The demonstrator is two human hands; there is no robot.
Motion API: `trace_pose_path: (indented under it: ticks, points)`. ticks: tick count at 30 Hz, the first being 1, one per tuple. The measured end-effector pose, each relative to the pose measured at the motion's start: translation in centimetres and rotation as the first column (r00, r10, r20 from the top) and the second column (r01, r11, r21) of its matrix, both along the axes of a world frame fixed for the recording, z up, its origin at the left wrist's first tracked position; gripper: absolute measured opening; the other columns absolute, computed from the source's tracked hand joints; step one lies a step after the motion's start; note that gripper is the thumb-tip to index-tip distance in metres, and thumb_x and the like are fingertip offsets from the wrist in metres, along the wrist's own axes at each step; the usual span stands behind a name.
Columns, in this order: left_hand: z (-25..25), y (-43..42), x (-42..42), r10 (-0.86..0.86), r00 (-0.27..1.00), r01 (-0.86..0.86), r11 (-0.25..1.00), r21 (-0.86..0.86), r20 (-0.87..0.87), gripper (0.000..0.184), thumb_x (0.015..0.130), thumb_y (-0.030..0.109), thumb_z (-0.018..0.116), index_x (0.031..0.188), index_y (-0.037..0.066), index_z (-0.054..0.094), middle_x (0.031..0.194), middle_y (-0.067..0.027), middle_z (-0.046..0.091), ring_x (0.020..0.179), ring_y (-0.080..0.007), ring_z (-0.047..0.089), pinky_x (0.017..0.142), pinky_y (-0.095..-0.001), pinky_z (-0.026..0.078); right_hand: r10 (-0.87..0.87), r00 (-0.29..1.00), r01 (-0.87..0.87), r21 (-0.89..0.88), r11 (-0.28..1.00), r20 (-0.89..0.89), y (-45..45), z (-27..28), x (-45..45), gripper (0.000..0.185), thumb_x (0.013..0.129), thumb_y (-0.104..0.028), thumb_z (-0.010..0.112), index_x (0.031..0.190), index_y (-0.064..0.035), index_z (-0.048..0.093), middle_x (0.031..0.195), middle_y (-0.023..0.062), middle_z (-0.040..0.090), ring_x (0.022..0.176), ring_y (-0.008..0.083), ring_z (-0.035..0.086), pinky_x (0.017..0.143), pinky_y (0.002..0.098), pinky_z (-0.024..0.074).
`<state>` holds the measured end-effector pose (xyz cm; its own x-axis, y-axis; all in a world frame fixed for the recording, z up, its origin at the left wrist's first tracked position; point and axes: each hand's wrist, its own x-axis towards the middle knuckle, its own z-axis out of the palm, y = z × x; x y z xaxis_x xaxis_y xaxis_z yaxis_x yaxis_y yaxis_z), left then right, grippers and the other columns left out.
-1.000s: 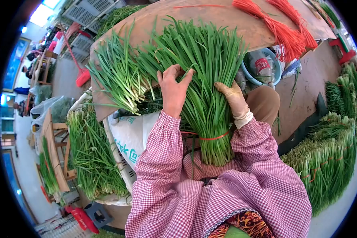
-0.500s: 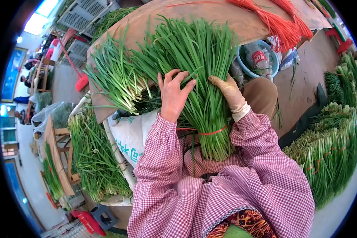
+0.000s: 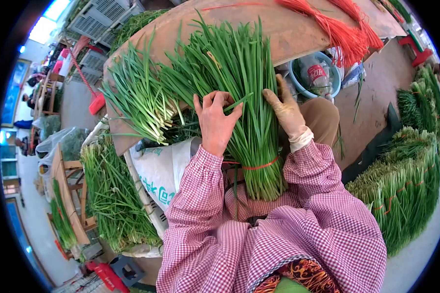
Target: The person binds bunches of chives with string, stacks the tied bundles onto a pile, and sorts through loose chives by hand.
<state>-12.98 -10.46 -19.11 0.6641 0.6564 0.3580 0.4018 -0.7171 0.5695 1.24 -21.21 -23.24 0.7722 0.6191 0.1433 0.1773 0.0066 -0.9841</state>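
Note:
A large bundle of green chives (image 3: 252, 112), tied low with a red band (image 3: 260, 165), lies with its cut ends at my lap and its leaves on the brown board (image 3: 283, 22). My left hand (image 3: 217, 119) is at the bundle's left side, thumb and fingers closed on a green leaf. My right hand (image 3: 287, 111), in a worn glove, rests against the right side with its fingers apart. A smaller loose pile of chives (image 3: 151, 100) with pale stems lies on the board to the left.
Red ties (image 3: 344, 39) lie at the board's far edge. Below is a blue basin (image 3: 333, 80) with bottles. Tied bundles (image 3: 406, 185) stand at right. Left are a crate of chives (image 3: 115, 195), a white sack (image 3: 159, 171) and a wooden stool (image 3: 71, 195).
My right hand's fingers have spread from the bundle's edge. The leaf at my left hand now points out to the right across the bundle. The bundle's top has narrowed on the right.

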Motion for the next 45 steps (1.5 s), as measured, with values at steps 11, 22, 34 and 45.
trace_pose_path:
  ticks: [11, 22, 34, 45]
  points:
    - [-0.1, 0.0, -0.4, -0.009, 0.992, 0.028, 0.990, -0.140, 0.129, 0.033, 0.072, 0.016, 0.066, 0.100, 0.004, 0.054, 0.080, -0.0045, 0.061, 0.092, -0.0193, 0.055, 0.107, -0.0464, 0.010, 0.188, 0.807, -0.152, -0.111, 0.982, 0.560, 2.9, 7.9, -1.7, 0.036, 0.073, -0.027, 0.069, 0.100, -0.0049, 0.063, 0.074, 0.0146, 0.060, 0.062, 0.0225, 0.060, 0.057, 0.0295, 0.0460]
    - [0.5, -0.5, -1.2, -0.077, 0.990, 0.094, 0.986, -0.137, 0.122, 0.021, 0.078, 0.017, 0.061, 0.096, 0.006, 0.062, 0.092, -0.0058, 0.065, 0.108, -0.0204, 0.050, 0.108, -0.0459, 0.010, 0.425, 0.886, -0.426, 0.035, 0.904, -0.183, 2.5, 6.2, -1.4, 0.021, 0.078, -0.020, 0.066, 0.086, -0.0011, 0.064, 0.071, 0.0045, 0.061, 0.065, 0.0083, 0.053, 0.060, 0.0235, 0.0432]
    - [0.8, -1.7, -2.9, -0.040, 0.970, 0.057, 0.996, -0.061, 0.241, 0.011, 0.079, 0.017, 0.062, 0.088, 0.012, 0.066, 0.095, -0.0005, 0.063, 0.105, -0.0211, 0.052, 0.105, -0.0443, 0.016, 0.042, 0.989, -0.044, 0.013, 0.999, 0.142, -0.6, 4.1, 2.2, 0.026, 0.080, -0.021, 0.066, 0.095, -0.0001, 0.061, 0.081, 0.0064, 0.062, 0.071, 0.0122, 0.055, 0.067, 0.0225, 0.0446]
    - [2.4, -3.1, -4.9, 0.036, 0.966, 0.006, 0.987, -0.159, 0.255, 0.012, 0.075, 0.009, 0.065, 0.087, 0.009, 0.066, 0.085, -0.0041, 0.063, 0.085, -0.0213, 0.057, 0.094, -0.0408, 0.034, 0.353, 0.888, -0.402, 0.127, 0.907, 0.295, -2.1, 7.1, -4.6, 0.022, 0.081, -0.007, 0.059, 0.103, -0.0057, 0.059, 0.093, 0.0077, 0.061, 0.081, 0.0182, 0.060, 0.068, 0.0254, 0.0478]
